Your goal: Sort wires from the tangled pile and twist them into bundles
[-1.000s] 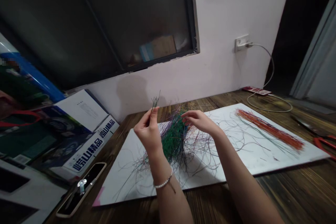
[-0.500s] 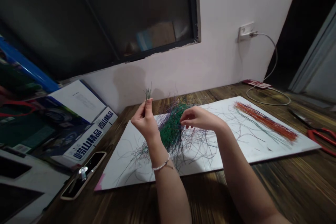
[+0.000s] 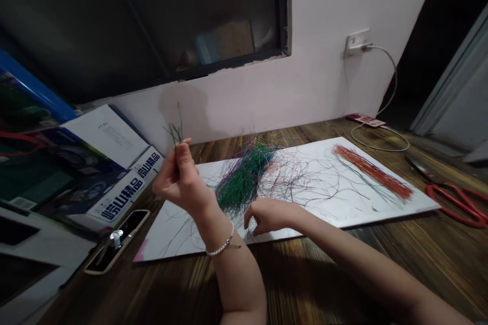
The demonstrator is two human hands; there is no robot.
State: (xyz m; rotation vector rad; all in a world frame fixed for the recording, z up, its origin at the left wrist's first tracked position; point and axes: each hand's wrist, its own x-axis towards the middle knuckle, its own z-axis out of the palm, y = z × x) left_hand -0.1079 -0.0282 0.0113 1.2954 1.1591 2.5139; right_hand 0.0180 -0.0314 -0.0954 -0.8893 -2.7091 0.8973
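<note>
My left hand [image 3: 179, 176] is raised above the left part of a white board [image 3: 381, 172] and pinches a few thin green strands [image 3: 176, 132] that stick up from its fingers. My right hand [image 3: 267, 214] is low at the board's near edge, fingers curled down onto loose strands by a tangled heap of green and mixed-colour strands [image 3: 244, 179]. A tidy row of orange-red strands [image 3: 371, 171] lies on the board's right part. A bead bracelet sits on my left wrist.
A phone [image 3: 116, 241] lies left of the board on the wooden table. Boxes and printed packs [image 3: 114, 183] stack at the left. Red-handled scissors [image 3: 455, 198] rest at the right. A charger cable [image 3: 381, 137] runs from a wall socket [image 3: 356, 43] to the back.
My left hand has moved left and up with the green strands. My right hand has dropped from the heap's top to the board's near edge.
</note>
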